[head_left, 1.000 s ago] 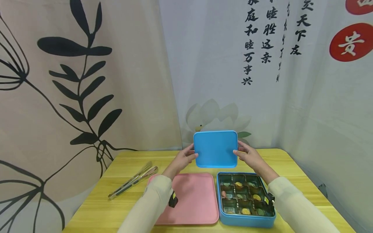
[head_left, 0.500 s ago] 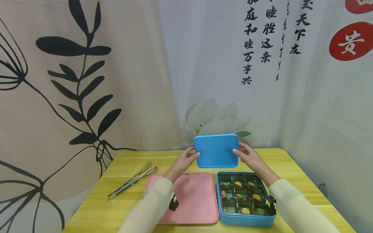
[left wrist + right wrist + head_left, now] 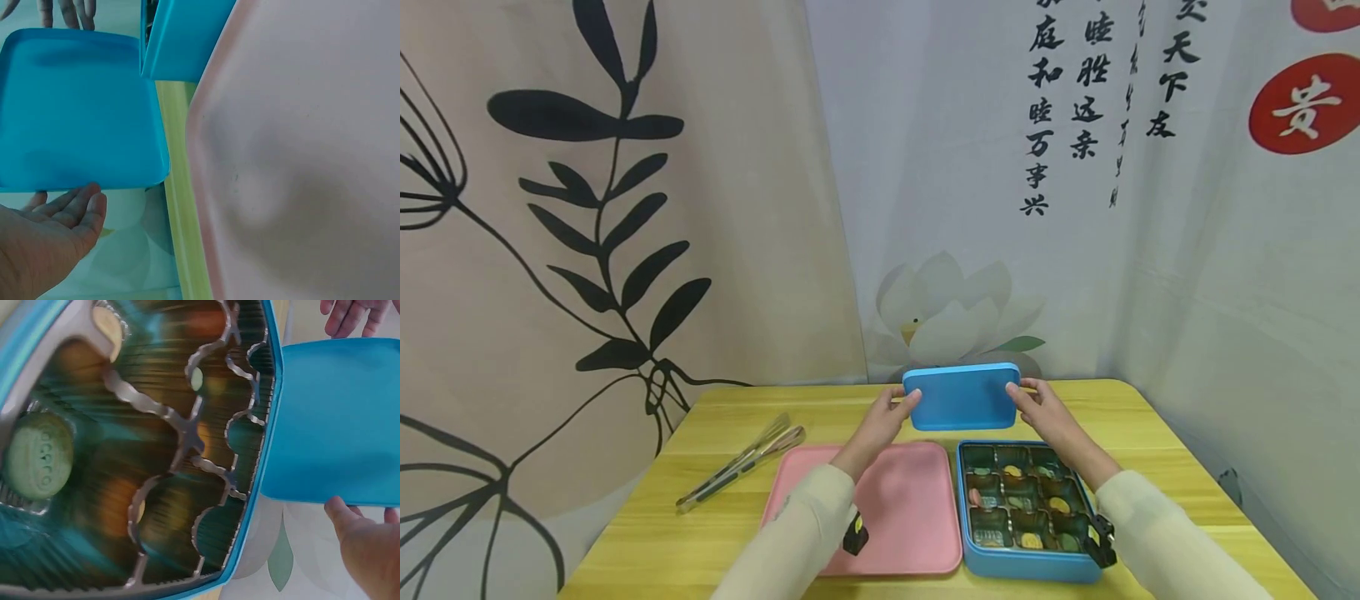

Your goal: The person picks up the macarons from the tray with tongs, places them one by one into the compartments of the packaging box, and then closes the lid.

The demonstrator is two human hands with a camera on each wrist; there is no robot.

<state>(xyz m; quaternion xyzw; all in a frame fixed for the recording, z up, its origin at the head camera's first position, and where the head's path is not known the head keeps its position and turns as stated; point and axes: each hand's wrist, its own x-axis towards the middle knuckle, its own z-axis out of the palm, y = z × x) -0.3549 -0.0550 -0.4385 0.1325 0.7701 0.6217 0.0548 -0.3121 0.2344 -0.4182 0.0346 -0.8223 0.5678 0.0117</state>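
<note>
A rectangular blue lid with rounded corners is held up beyond the box, tilted, its inner face towards me. My left hand pinches its left edge, thumb in front and fingers behind. On the opposite edge, my right hand grips it the same way. Below the right forearm stands the blue box, uncovered. Its brown divided insert carries small round pieces; one is pale green with raised lettering, a green piece in the right wrist view. Under my left forearm lies a pink tray, bare where it shows.
Metal tongs lie on the wooden table left of the tray. The box stands right beside the tray's right edge. Behind the table hangs a printed curtain, and another stretch runs along the right side.
The lid's top edge has come down and the lid leans flatter, showing less of its face. Both hands have moved slightly with it, still gripping. Box, tray and tongs stay put.
</note>
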